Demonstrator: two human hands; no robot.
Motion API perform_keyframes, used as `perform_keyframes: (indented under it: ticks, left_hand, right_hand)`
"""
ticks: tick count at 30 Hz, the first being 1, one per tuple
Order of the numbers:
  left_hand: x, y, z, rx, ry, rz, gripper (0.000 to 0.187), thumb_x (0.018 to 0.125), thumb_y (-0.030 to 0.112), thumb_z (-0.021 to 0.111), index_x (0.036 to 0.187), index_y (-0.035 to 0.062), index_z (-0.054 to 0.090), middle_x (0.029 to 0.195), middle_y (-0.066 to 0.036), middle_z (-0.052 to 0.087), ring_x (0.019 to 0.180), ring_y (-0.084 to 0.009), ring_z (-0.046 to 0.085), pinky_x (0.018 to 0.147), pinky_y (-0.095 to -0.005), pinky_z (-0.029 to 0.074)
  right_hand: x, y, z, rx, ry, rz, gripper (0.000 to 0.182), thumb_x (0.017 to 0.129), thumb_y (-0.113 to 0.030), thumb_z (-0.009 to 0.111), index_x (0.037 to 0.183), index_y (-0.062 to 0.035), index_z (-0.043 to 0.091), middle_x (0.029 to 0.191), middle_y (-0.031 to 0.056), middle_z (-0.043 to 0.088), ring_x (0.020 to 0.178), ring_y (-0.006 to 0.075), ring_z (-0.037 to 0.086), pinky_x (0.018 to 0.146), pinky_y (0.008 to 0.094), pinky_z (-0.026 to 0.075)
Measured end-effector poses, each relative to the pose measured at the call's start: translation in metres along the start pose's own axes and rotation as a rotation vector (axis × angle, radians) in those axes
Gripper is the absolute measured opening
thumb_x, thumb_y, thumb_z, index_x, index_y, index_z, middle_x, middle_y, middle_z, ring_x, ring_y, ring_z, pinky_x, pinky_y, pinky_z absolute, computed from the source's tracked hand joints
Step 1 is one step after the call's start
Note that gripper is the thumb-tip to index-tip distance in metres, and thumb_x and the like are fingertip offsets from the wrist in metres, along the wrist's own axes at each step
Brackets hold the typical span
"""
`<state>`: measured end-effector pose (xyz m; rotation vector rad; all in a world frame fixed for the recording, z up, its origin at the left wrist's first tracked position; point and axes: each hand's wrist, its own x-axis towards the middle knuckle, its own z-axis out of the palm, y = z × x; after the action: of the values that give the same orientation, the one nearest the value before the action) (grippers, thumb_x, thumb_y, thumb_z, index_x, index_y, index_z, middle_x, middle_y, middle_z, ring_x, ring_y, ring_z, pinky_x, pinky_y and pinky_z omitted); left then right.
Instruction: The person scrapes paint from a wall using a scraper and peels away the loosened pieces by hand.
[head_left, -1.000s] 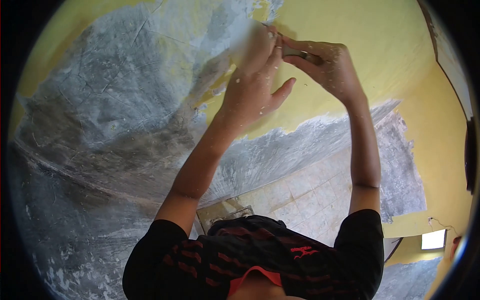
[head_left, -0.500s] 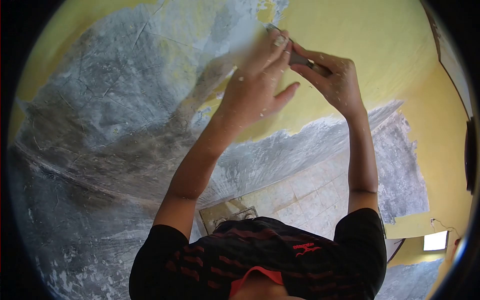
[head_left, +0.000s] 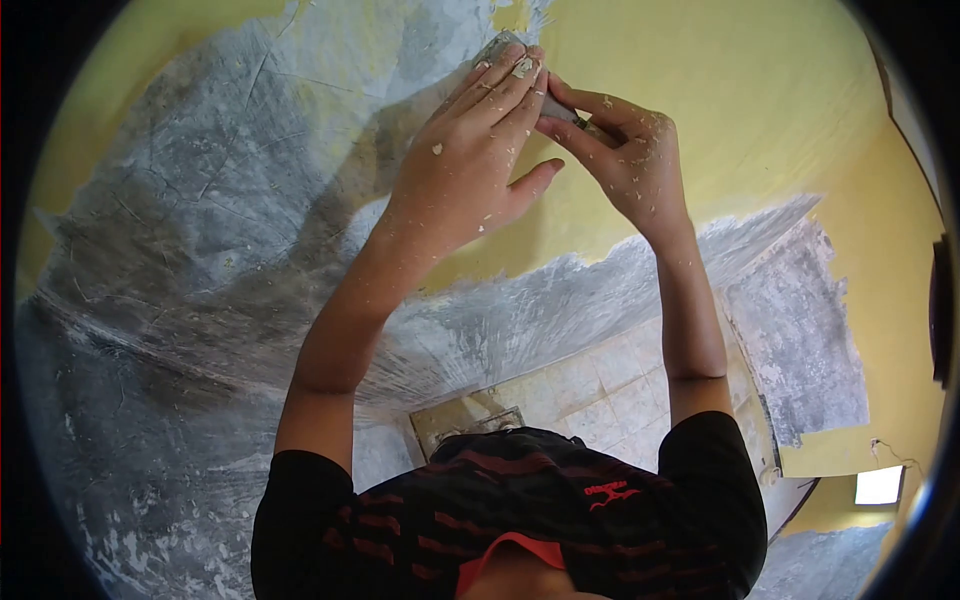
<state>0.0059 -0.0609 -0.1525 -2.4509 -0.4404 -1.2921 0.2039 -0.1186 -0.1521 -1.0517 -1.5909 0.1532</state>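
A paint scraper [head_left: 559, 110] with a flat grey blade lies against the wall near the top of the head view. My right hand [head_left: 640, 160] is closed round its handle, which the fingers mostly hide. Stretched fingers of my left hand [head_left: 465, 165] lie flat over the blade and press on it, with the thumb out to the side. Pale paint flakes cling to both hands. The blade's far end touches the ragged border between yellow paint [head_left: 700, 90] and the bare grey wall [head_left: 230, 160].
Below the hands, a rough grey strip [head_left: 500, 310] runs along the bottom of the wall. Light floor tiles [head_left: 600, 400] show beyond my shirt, beside a square framed object [head_left: 465, 415]. Another grey patch [head_left: 800, 330] marks the wall at right. A bright opening [head_left: 878, 486] is at lower right.
Both hands and the scraper have shifted left along the wall. My left hand was blurred by motion and now shows sharply, flat on the blade. My right hand keeps its grip.
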Motion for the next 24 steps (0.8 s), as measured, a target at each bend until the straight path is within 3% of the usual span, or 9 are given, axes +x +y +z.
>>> perform_keyframes:
  ticks: [12, 22, 24]
  left_hand:
    - [-0.001, -0.014, -0.015, -0.082, -0.142, 0.002, 0.065, 0.083, 0.013, 0.087, 0.144, 0.0014, 0.068, 0.160, -0.010, 0.059, 0.151, -0.0259, 0.052, 0.129, -0.0420, 0.042]
    - [0.008, -0.017, -0.019, 0.093, -0.057, 0.054, 0.053, 0.087, 0.001, 0.079, 0.139, 0.0005, 0.070, 0.151, -0.011, 0.066, 0.146, -0.0256, 0.058, 0.127, -0.0391, 0.045]
    - [0.015, -0.021, -0.029, 0.107, -0.014, 0.025, 0.053, 0.088, 0.000, 0.080, 0.140, 0.0007, 0.071, 0.153, -0.009, 0.066, 0.144, -0.0289, 0.060, 0.125, -0.0424, 0.047]
  right_hand:
    - [-0.021, -0.022, 0.023, -0.038, 0.108, 0.100, 0.040, 0.092, -0.014, 0.087, 0.131, -0.0039, 0.080, 0.061, -0.0056, 0.042, 0.060, 0.0047, 0.035, 0.053, 0.0250, 0.032]
    - [-0.006, -0.017, 0.037, 0.116, 0.145, 0.115, 0.039, 0.092, -0.013, 0.087, 0.128, 0.0011, 0.080, 0.062, -0.0033, 0.038, 0.061, 0.0049, 0.035, 0.054, 0.0254, 0.033]
    - [-0.005, -0.019, 0.041, 0.117, 0.137, 0.106, 0.038, 0.092, -0.011, 0.087, 0.128, 0.0019, 0.080, 0.062, -0.0040, 0.039, 0.061, 0.0048, 0.035, 0.054, 0.0249, 0.033]
